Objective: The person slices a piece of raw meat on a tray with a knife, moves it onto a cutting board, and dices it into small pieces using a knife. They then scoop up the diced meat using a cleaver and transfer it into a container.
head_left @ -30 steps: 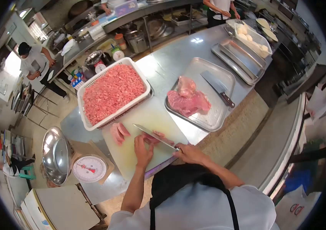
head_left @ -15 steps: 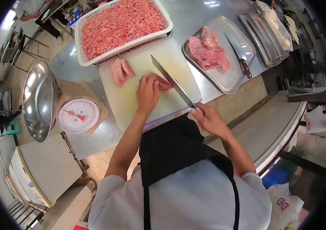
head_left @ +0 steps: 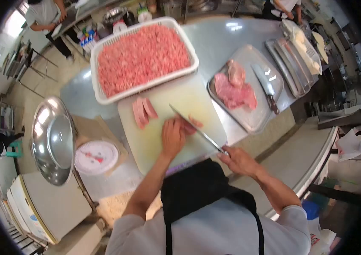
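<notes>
My left hand (head_left: 173, 137) rests on a piece of raw meat (head_left: 189, 126) on the white cutting board (head_left: 146, 144), its fingers curled over the meat's left side. Closed round the handle of a long knife (head_left: 203, 135) is my right hand (head_left: 237, 160), at the board's near right. The blade slants across the meat, tip pointing up and left; I cannot tell how deep it sits. Thick cut strips of meat (head_left: 143, 112) lie at the board's upper left, apart from both hands.
Behind the board stands a white basket (head_left: 195, 63) heaped with diced meat. A metal tray (head_left: 263, 112) to the right holds larger meat pieces and a second knife (head_left: 269, 97). A scale (head_left: 96, 158) with a steel pan (head_left: 53, 140) is at left. Other people (head_left: 46, 19) stand farther back.
The view has tilted up, so the table sits lower in it. The blade lies flatter in view across the meat, and a small sliver shows on its far side. My left hand still holds the meat.
</notes>
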### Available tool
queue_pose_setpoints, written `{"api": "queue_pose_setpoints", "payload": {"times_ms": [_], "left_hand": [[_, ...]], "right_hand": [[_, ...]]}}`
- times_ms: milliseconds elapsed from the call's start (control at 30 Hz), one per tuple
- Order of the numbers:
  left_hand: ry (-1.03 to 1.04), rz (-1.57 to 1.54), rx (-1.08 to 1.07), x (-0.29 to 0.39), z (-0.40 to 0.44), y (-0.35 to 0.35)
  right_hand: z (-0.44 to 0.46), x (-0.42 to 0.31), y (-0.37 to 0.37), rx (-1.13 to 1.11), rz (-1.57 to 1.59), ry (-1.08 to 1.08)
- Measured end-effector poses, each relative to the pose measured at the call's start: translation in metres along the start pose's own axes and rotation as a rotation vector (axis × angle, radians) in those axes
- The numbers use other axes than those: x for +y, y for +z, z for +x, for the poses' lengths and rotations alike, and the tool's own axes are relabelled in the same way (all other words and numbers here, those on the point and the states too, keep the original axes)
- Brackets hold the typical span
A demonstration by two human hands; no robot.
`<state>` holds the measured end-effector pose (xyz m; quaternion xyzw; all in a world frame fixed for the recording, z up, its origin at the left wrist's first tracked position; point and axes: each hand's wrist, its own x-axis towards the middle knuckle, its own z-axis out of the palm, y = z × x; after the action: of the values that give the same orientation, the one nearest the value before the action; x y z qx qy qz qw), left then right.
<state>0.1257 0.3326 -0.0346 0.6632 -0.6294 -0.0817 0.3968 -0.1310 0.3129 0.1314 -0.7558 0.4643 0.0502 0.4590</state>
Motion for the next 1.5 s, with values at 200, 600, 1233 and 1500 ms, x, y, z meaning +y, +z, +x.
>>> {"api": "queue_pose_setpoints", "payload": {"times_ms": [200,600,1233,1500], "left_hand": [[0.012,-0.028,0.099,0.001,-0.001,0.001],[-0.024,-0.070,0.129,0.001,-0.001,0.004],[-0.039,-0.175,0.067,-0.007,-0.004,0.004],[-0.084,-0.179,-0.017,-0.009,-0.004,-0.003]], "right_hand": [[0.081,0.015,0.040,-0.024,0.080,-0.079],[0.109,0.022,0.065,0.216,-0.001,-0.217],[0.018,-0.016,0.016,0.000,-0.020,0.065],[0.101,0.012,0.071,0.161,0.002,-0.183]]}}
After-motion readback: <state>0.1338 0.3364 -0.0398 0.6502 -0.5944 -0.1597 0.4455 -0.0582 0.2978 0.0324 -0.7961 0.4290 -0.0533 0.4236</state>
